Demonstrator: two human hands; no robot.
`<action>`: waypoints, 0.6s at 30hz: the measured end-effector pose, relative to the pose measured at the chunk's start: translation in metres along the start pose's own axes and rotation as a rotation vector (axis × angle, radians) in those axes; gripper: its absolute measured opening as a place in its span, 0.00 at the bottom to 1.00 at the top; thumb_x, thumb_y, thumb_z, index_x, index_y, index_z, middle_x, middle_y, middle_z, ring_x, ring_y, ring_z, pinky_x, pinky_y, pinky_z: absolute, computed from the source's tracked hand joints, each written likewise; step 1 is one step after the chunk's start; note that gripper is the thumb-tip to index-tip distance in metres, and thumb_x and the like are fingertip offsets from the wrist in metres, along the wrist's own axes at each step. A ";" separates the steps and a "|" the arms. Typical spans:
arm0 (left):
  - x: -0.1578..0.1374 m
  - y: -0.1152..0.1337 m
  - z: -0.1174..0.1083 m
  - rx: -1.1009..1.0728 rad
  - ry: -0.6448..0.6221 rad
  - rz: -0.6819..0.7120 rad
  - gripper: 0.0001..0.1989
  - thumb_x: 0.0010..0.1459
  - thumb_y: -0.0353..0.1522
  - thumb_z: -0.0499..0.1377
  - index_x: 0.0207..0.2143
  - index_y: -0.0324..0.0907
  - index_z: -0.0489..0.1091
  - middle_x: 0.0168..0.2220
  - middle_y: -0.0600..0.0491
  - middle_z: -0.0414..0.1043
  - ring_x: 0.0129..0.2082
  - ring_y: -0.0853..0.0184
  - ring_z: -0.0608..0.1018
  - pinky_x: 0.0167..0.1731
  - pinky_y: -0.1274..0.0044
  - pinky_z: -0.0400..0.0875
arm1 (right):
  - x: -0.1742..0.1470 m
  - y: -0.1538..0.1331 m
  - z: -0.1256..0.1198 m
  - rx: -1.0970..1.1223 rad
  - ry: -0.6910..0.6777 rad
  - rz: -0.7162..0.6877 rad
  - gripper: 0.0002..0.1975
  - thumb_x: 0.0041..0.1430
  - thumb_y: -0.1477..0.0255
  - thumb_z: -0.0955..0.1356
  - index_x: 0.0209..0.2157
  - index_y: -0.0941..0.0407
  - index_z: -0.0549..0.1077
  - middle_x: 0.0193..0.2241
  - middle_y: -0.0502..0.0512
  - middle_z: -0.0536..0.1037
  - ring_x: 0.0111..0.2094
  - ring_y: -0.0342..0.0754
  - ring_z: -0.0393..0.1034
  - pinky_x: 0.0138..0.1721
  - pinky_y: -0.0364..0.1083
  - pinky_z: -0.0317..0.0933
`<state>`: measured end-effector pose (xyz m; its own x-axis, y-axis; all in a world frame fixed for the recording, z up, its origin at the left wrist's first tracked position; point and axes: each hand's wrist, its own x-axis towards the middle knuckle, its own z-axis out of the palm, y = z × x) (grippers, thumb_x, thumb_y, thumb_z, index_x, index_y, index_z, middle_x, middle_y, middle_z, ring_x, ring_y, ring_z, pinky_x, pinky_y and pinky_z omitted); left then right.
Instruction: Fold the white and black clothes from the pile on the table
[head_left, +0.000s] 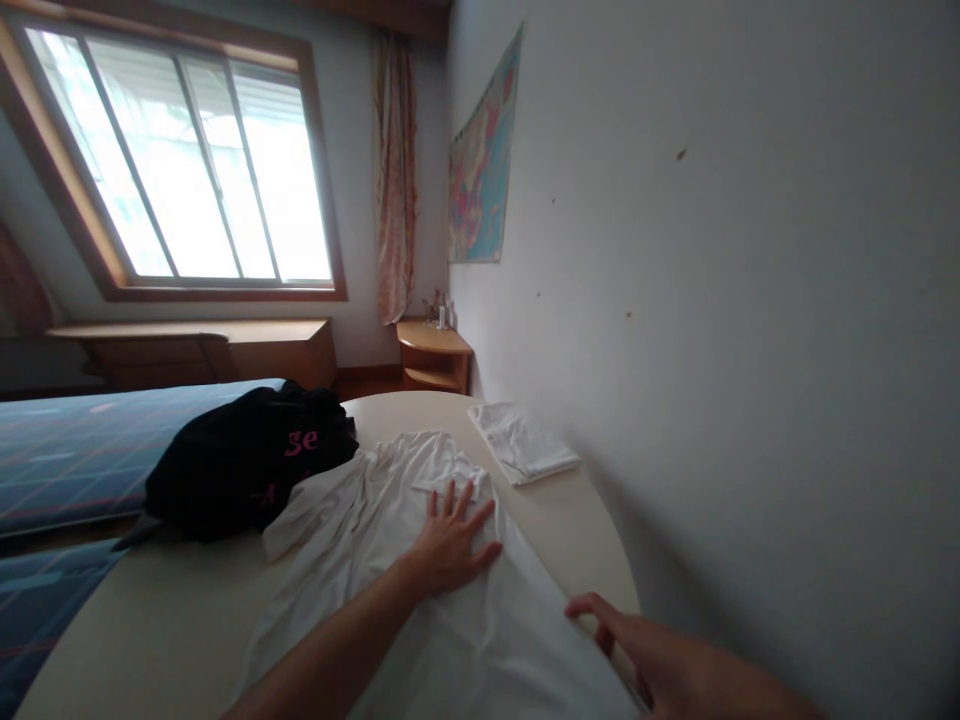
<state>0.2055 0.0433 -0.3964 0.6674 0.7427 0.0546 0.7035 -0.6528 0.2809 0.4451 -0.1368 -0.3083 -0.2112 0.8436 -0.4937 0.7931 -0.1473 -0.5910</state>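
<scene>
A white shirt (450, 640) is laid out on the round cream table, wrinkled toward its far end, with a short sleeve at the left. My left hand (454, 540) rests flat on the upper part of the shirt, fingers spread. Beside the shirt's right edge, my right hand (637, 640) has its fingers bent but apart. Its index fingertip is at the fabric edge, and no cloth shows gripped in it. The near end of the shirt runs out of view at the bottom.
A folded white garment (525, 445) lies near the table's far right rim. Black cloth with pink letters (240, 465) is heaped at the left. The table (165, 620) stands close to the wall (735, 330), with a blue checked bed (75, 450) on the left.
</scene>
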 end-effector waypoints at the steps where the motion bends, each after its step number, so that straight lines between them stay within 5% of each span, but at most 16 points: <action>1: -0.001 0.004 0.001 -0.007 -0.002 0.003 0.37 0.62 0.57 0.47 0.69 0.56 0.49 0.73 0.46 0.36 0.70 0.41 0.36 0.63 0.46 0.35 | 0.000 0.003 -0.002 -0.020 -0.029 0.062 0.39 0.37 0.76 0.71 0.57 0.54 0.66 0.45 0.56 0.76 0.36 0.52 0.75 0.35 0.45 0.66; 3: -0.003 0.012 0.004 -0.018 -0.001 0.012 0.38 0.61 0.59 0.47 0.69 0.56 0.49 0.73 0.45 0.35 0.70 0.41 0.35 0.63 0.45 0.34 | 0.007 0.007 -0.006 -0.078 -0.017 0.105 0.24 0.42 0.72 0.71 0.45 0.55 0.71 0.38 0.54 0.78 0.29 0.49 0.74 0.29 0.44 0.63; 6: -0.008 0.025 0.009 -0.035 0.008 0.035 0.39 0.60 0.60 0.47 0.69 0.56 0.50 0.73 0.46 0.35 0.70 0.41 0.35 0.62 0.44 0.32 | 0.030 0.005 -0.009 -0.231 0.236 0.034 0.08 0.54 0.67 0.69 0.34 0.55 0.73 0.33 0.55 0.79 0.33 0.51 0.74 0.34 0.45 0.61; 10: -0.016 0.041 0.014 -0.060 0.017 0.074 0.36 0.64 0.56 0.45 0.69 0.53 0.50 0.72 0.46 0.39 0.71 0.44 0.40 0.64 0.45 0.36 | 0.080 -0.004 -0.007 -0.319 0.542 -0.002 0.10 0.62 0.67 0.64 0.41 0.55 0.74 0.38 0.58 0.80 0.40 0.52 0.74 0.41 0.46 0.61; 14: -0.015 0.039 0.007 -0.062 0.057 0.074 0.29 0.68 0.46 0.44 0.68 0.47 0.53 0.70 0.48 0.49 0.70 0.53 0.50 0.67 0.56 0.45 | 0.128 -0.014 -0.007 -0.346 0.677 -0.026 0.18 0.66 0.67 0.61 0.54 0.56 0.70 0.53 0.62 0.75 0.50 0.53 0.72 0.48 0.46 0.60; 18: -0.002 0.012 -0.002 -0.001 0.118 -0.059 0.29 0.68 0.44 0.46 0.68 0.43 0.55 0.70 0.46 0.49 0.70 0.51 0.50 0.67 0.57 0.46 | 0.162 -0.023 -0.013 -0.361 0.732 0.023 0.19 0.68 0.64 0.59 0.54 0.56 0.71 0.52 0.62 0.75 0.51 0.53 0.72 0.48 0.47 0.61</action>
<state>0.2118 0.0346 -0.3909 0.5910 0.7926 0.1504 0.7407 -0.6070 0.2880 0.4001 0.0098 -0.3656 0.1346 0.9845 0.1124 0.9544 -0.0984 -0.2818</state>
